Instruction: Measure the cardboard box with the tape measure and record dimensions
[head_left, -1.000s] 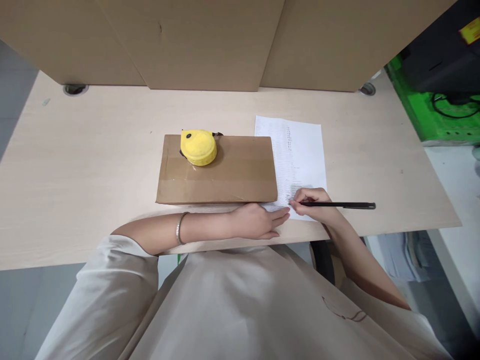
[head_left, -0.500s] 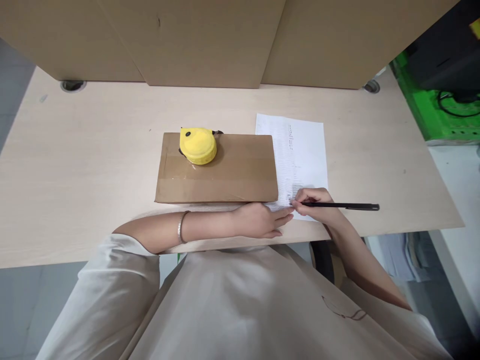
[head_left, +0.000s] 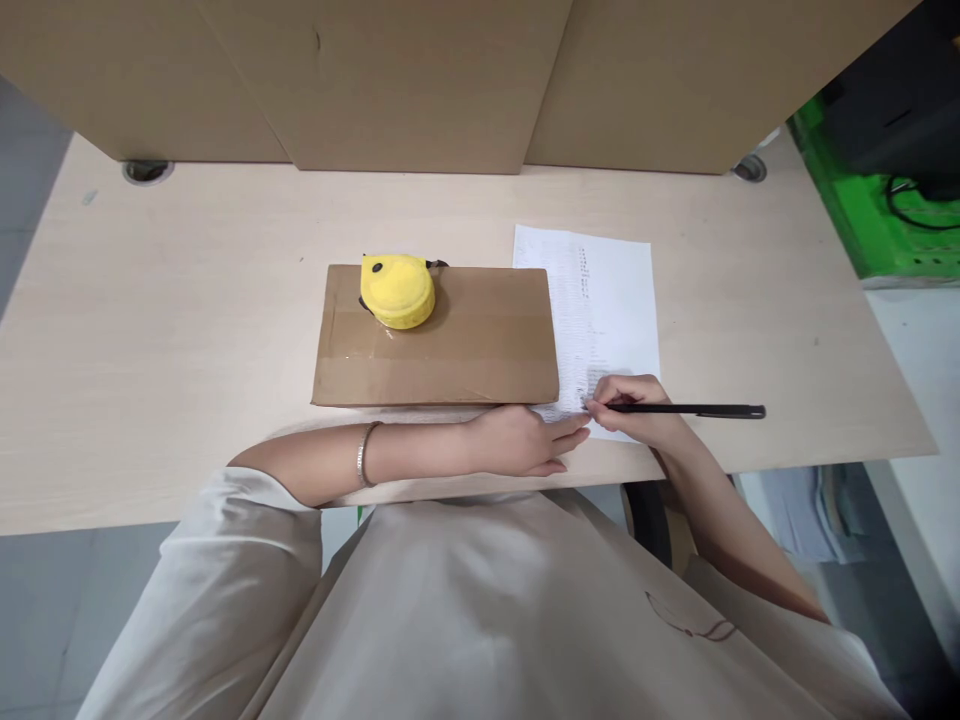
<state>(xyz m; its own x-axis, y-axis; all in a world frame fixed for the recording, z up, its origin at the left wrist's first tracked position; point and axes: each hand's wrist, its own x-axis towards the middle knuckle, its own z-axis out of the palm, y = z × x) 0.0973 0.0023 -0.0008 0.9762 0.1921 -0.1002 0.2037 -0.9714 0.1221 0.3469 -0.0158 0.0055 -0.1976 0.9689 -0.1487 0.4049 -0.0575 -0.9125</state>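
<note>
A black pen [head_left: 694, 410] is pinched in my right hand [head_left: 631, 403], its long end pointing right. The pen's tip is at the lower part of a white sheet of paper [head_left: 619, 290] covered in small writing on its left half. My left hand [head_left: 517, 442] lies flat at the desk's near edge, fingers stretched out toward the tip and over the paper's lower corner. A brown cardboard box [head_left: 487, 335] covers the sheet's left side, just beyond my left hand. On the box rests a small round yellow pouch [head_left: 401, 292] with a black dot and dark strap.
Tall cardboard panels [head_left: 405, 80] stand along the back of the light wooden desk [head_left: 150, 330]. Two cable holes are near its back corners, one being the left cable hole [head_left: 148, 172]. A green crate [head_left: 862, 220] with dark equipment is at the right.
The view has shifted very slightly. My right hand and the pen remain almost in place at the paper; my left hand, the box and the pouch have not visibly moved.
</note>
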